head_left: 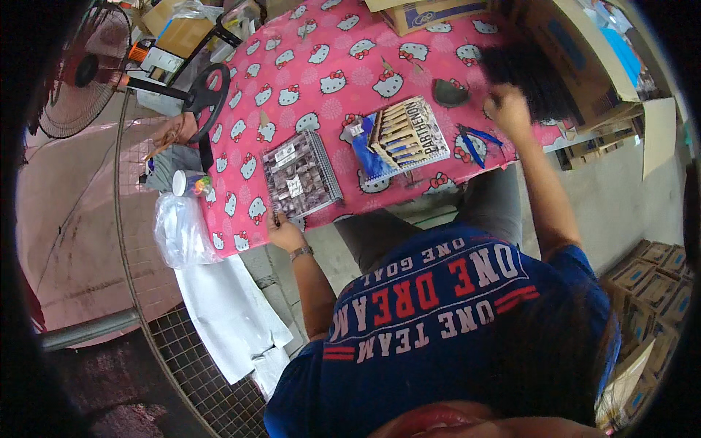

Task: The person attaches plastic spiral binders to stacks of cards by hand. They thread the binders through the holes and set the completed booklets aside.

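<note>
My left hand (287,233) is closed at the table's front edge, by the lower corner of a spiral notebook (301,171) with a grey patterned cover. A small dark thing shows at its fingertips, too small to name. My right hand (510,111) has its fingers curled in, beside a heap of thin black strands (522,77), perhaps wire coils; anything in it is hidden. Between the hands lies a second spiral notebook (400,139) with a temple on its cover. Blue-handled pliers (476,146) lie open below my right hand. Beyond them sits a dark half-round piece (450,93).
A pink cartoon-print cloth (328,55) covers the table. Cardboard boxes stand at the right (569,51) and far edge (431,14). At left are a fan (84,69), a black ring-shaped stand (208,102), a lidded jar (191,184) and a plastic bag (182,230).
</note>
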{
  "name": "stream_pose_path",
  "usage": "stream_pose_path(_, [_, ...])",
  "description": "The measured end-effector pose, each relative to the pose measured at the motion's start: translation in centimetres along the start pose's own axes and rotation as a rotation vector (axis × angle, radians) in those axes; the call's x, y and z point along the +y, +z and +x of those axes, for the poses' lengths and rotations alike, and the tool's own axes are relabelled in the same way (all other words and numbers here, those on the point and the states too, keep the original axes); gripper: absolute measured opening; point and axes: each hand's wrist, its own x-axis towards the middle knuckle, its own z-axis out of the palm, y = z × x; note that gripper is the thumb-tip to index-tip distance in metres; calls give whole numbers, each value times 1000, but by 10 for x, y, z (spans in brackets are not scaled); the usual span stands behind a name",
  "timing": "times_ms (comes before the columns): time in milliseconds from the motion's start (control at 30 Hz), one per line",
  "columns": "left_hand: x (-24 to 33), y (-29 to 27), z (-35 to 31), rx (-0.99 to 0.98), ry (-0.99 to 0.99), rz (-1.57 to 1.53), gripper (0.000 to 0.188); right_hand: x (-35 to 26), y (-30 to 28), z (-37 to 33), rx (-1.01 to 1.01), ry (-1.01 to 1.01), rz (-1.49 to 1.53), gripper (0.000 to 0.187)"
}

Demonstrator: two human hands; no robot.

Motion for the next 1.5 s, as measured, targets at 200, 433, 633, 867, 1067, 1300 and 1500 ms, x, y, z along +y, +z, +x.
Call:
stream_pose_path(200, [-35,1,8,13,63,164,31,96,-6,55,19,388,-652,42])
stream_pose_path(433, [19,23,-3,165,354,558,30,159,-4,67,-83,320,-614,31])
stream_pose_path(633, [142,113,-78,-693,1066,30,28,132,-18,69,-13,319,-605,28])
stream_pose_path(867, [147,144,-122,-1062,1271,353,32,63,-73,63,57,307,-279,33])
stream_pose_path(1067, [186,118,-79,-1241,1134,272,30,-2,-63,9,23,227,490,25])
stream_pose_path(1300, [237,132,-58,-832,1172,246,29,-149,-27,-54,-269,360,1285,68])
stream_pose_path(1500, [227,155,-80,-760,1231,47,31,-150,14,-62,-203,78,1003,57])
